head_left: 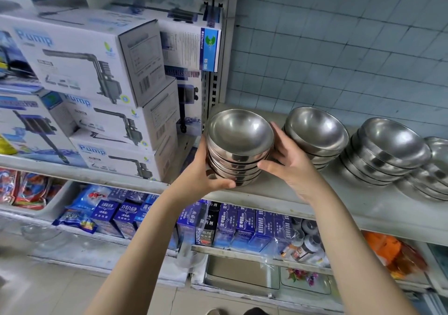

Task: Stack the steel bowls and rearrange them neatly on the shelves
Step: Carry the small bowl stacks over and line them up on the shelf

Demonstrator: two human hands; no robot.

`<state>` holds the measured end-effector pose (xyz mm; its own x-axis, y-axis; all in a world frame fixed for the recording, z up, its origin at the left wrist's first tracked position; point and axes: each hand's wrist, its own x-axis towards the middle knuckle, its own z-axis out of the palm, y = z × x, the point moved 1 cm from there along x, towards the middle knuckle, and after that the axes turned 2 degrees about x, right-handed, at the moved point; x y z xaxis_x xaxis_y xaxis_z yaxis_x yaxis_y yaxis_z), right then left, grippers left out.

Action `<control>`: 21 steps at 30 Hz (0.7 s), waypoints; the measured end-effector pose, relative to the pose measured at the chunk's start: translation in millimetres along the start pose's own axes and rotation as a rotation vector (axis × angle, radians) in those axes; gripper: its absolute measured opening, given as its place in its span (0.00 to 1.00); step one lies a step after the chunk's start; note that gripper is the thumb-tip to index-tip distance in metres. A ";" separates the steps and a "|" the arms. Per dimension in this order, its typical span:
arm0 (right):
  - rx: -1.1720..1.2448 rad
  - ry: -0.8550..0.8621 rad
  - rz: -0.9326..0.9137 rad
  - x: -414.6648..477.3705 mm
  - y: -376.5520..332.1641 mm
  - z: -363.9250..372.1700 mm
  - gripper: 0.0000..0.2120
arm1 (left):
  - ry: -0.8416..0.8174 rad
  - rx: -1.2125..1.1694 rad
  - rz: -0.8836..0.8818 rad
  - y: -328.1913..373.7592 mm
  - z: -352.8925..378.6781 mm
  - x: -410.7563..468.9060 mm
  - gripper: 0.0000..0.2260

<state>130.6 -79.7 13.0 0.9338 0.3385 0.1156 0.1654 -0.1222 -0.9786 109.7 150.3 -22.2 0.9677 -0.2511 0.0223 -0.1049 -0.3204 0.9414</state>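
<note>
A stack of several steel bowls [238, 145] sits at the left end of the white shelf [278, 193], beside the upright post. My left hand [206, 171] grips its left side and base, thumb curled under the front. My right hand [288, 159] holds its right side, fingers wedged between this stack and a second bowl stack [317, 133] close on the right. A third stack [385, 150] stands further right, and a fourth stack [434, 169] is cut off by the right edge.
Pump boxes [92, 72] fill the neighbouring shelf bay to the left. Blue medicine boxes [242, 225] and small bottles [308, 242] line the shelf below. Steel trays [240, 273] lie on the lowest level. A tiled wall [339, 48] backs the bowl shelf.
</note>
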 end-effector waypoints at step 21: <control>0.063 0.104 -0.132 -141.7 -54.8 -84.3 0.43 | 0.168 -0.061 0.144 92.6 118.8 -77.7 0.39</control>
<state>15.9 -199.6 64.6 0.9338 0.2486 0.2574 0.2714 -0.0234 -0.9622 -2.5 31.6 23.3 0.9688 -0.1330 0.2093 -0.2360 -0.2351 0.9429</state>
